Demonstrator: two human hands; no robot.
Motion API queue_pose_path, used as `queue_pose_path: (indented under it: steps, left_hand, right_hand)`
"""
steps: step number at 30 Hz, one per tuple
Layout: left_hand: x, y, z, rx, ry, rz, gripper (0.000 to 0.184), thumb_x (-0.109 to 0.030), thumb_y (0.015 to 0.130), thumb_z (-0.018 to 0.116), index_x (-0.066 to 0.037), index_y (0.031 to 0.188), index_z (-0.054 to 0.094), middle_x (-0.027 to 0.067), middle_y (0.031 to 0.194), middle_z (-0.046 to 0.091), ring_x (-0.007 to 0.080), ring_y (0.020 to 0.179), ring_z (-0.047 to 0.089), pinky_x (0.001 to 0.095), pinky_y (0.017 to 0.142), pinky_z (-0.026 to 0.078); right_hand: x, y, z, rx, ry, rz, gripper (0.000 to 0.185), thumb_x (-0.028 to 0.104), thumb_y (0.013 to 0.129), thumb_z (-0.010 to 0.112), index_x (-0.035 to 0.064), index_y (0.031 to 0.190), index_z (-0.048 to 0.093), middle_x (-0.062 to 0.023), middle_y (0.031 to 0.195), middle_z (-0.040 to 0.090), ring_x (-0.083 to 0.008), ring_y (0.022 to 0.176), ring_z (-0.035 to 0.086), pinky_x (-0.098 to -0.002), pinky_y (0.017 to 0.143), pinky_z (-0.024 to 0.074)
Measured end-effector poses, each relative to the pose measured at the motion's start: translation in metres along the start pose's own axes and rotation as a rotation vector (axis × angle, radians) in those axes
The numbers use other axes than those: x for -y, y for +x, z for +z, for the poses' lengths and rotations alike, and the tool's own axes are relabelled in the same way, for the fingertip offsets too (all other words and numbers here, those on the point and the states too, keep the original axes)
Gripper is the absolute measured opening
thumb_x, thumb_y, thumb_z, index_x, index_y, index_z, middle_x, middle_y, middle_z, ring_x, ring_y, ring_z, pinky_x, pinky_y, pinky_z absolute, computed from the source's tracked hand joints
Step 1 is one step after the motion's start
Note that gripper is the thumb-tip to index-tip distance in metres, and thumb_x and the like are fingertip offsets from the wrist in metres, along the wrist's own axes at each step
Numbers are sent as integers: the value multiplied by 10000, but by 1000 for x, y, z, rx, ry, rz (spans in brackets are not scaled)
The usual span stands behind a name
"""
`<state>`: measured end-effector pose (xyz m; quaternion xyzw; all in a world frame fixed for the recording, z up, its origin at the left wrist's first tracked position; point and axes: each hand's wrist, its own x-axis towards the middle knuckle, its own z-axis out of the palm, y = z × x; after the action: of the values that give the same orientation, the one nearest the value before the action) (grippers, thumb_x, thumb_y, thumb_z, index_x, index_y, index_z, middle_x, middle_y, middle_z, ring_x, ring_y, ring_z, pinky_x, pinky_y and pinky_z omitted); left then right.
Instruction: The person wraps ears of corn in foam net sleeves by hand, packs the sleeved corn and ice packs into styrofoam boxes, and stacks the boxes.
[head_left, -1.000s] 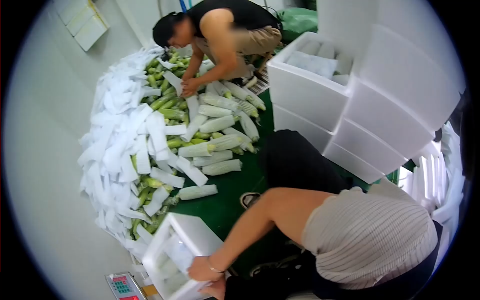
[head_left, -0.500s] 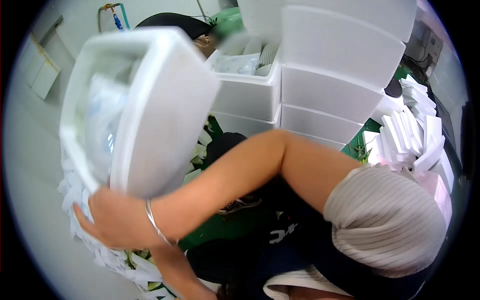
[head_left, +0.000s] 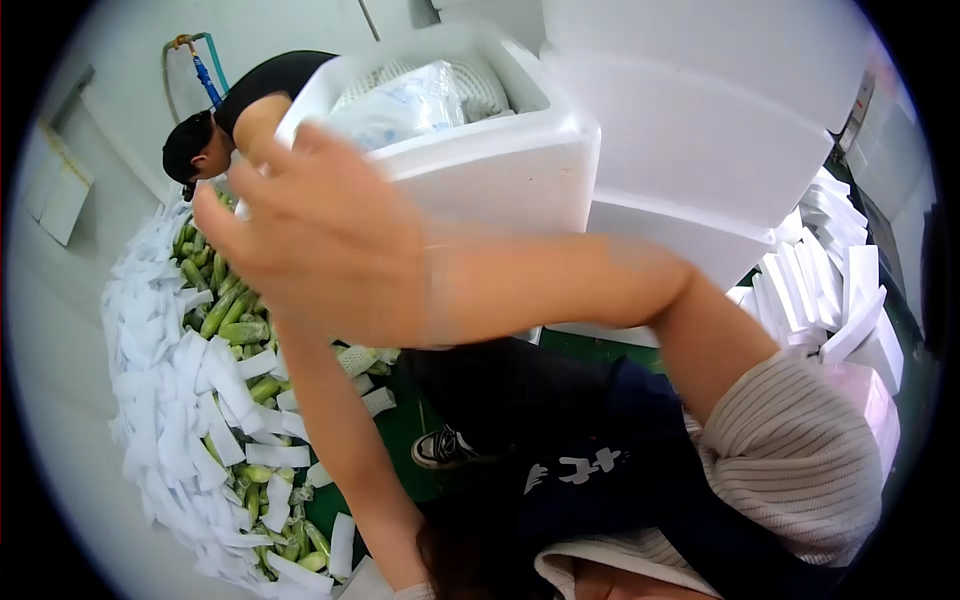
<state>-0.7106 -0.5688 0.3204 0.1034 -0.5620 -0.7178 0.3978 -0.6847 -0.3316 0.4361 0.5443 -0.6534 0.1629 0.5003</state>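
A white foam box (head_left: 500, 185) stands uncovered beside the tall stack. Inside it lie a clear plastic pack (head_left: 410, 108) with bluish print and something in white foam netting (head_left: 480, 85). My right hand (head_left: 325, 225), blurred, is raised in front of the box's near left corner. Its fingers look spread and curved, with nothing visible held in them. My left forearm (head_left: 340, 440) rises from the bottom and passes behind my right hand. The left hand itself is hidden there.
Stacked white foam boxes (head_left: 690, 120) rise at the right. Film-wrapped green vegetables (head_left: 235, 310) and white foam strips (head_left: 160, 370) pile along the left wall. More white slabs (head_left: 820, 270) lie at right. Another person (head_left: 195, 150) bends over behind the box.
The foam box has moved right from its raised, tilted position at the left and now stands more upright beside the stack. My right hand has moved up and right. The vegetable pile is now uncovered.
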Motion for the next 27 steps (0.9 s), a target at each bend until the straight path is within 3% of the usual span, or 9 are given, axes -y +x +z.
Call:
queue_pose_path:
  steps: [1,7,8,13,18,19,22,25,27]
  left_hand:
    - [-3,-2,-9,15,45,10,431,-257,947,455,51,1247,472,132,1144,585,226,985,591,355,849,493]
    - [-6,-130,29,-198,-240,31,461,-314,962,408,22,1274,456,101,1189,563,213,1064,554,332,880,467]
    - [-1,-137,36,-241,-446,-1,464,-330,965,392,11,1272,461,102,1182,566,216,1074,550,336,884,462]
    - [0,-106,74,-355,-414,62,462,-343,925,394,21,1186,504,138,1163,569,249,1053,559,376,888,458]
    - [33,-28,74,-127,150,325,467,-315,901,397,53,1165,511,173,1196,540,283,1059,540,433,927,448]
    - [18,-16,96,-104,-547,22,467,-322,909,397,52,1164,514,166,1195,539,278,1055,537,433,922,450]
    - [54,22,117,-142,-61,216,496,-352,952,347,74,1103,552,172,1128,570,289,1032,544,387,872,453]
    - [58,19,107,-206,386,251,487,-335,966,307,74,1093,539,156,1060,599,254,962,555,350,820,451]
    - [48,17,96,-193,672,277,469,-317,969,284,64,1113,517,136,1039,606,221,903,562,328,787,452]
  right_hand:
    - [-17,-13,-8,-157,101,15,414,186,679,649,-7,1039,582,-140,848,588,-245,869,564,-410,754,450]
    - [-113,-90,-78,178,415,-37,570,262,600,804,64,1071,551,-59,840,567,-237,870,548,-377,792,377]
    - [-117,-93,-60,79,428,0,477,298,626,789,56,978,578,-72,783,548,-254,802,550,-363,734,393]
    - [-79,-73,-18,-404,630,-77,284,263,572,684,61,607,488,-74,584,450,-268,555,471,-359,540,368]
    - [-102,-67,8,-408,436,-85,232,194,560,630,53,620,455,-71,583,396,-252,539,432,-342,518,344]
    - [-115,-64,15,-395,360,-77,241,188,548,620,56,604,427,-77,575,381,-257,544,425,-336,520,344]
    - [-143,-61,17,-236,202,-47,163,159,670,632,27,700,542,-80,644,497,-225,630,516,-320,605,415]
    - [-138,-76,28,-451,157,169,197,193,566,650,59,573,506,-64,545,495,-269,563,496,-369,556,406]
    - [-135,-79,27,-414,204,218,188,199,608,668,52,630,553,-73,591,533,-269,615,527,-364,583,420]
